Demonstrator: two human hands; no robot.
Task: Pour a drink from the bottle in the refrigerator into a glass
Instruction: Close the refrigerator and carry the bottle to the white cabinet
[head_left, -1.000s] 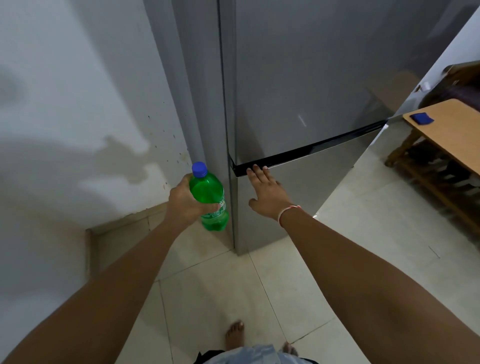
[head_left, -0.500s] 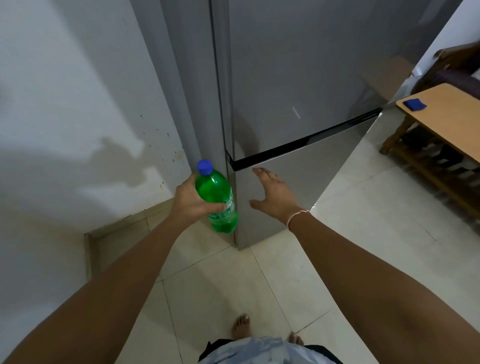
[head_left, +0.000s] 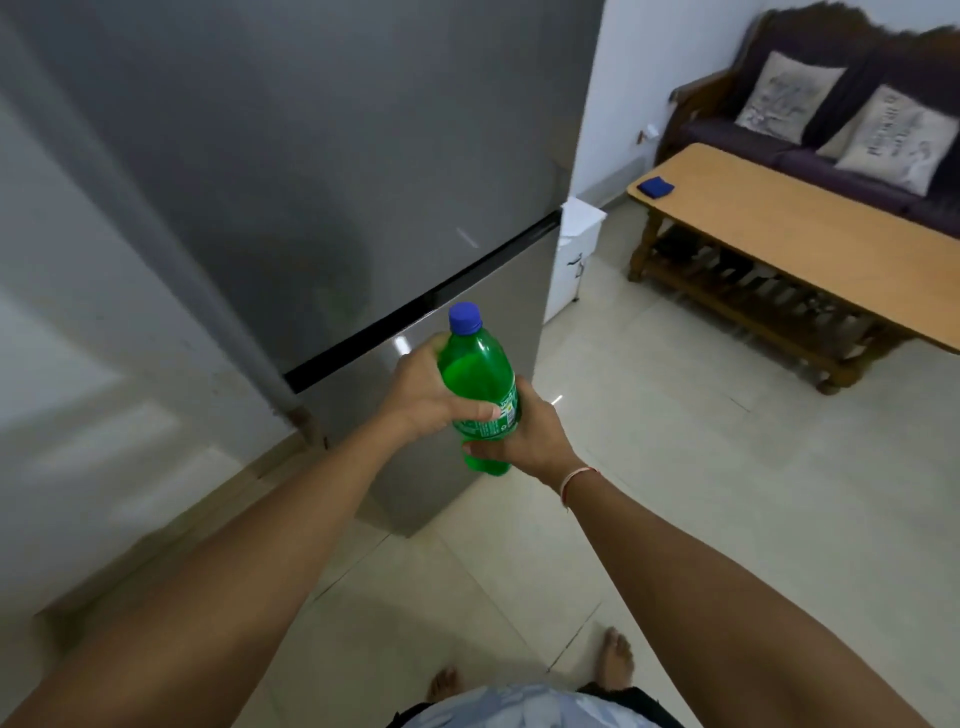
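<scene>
Both arms reached forward, meeting in front of the closed refrigerator (head_left: 322, 171). The left hand (head_left: 423, 387) wrapped the upper body of the green bottle (head_left: 475, 374), thumb across its label, while the right hand (head_left: 524, 434) curled round its lower part from the other side. The bottle stood nearly upright, its blue cap (head_left: 464, 318) on, well apart from the wooden table (head_left: 789, 228).

Both arms are bare, with no sleeves. The right wrist wears a thin pink and white string band (head_left: 575, 479). The feet (head_left: 618, 659) are bare. Light patterned shorts (head_left: 519, 707) show below.
</scene>
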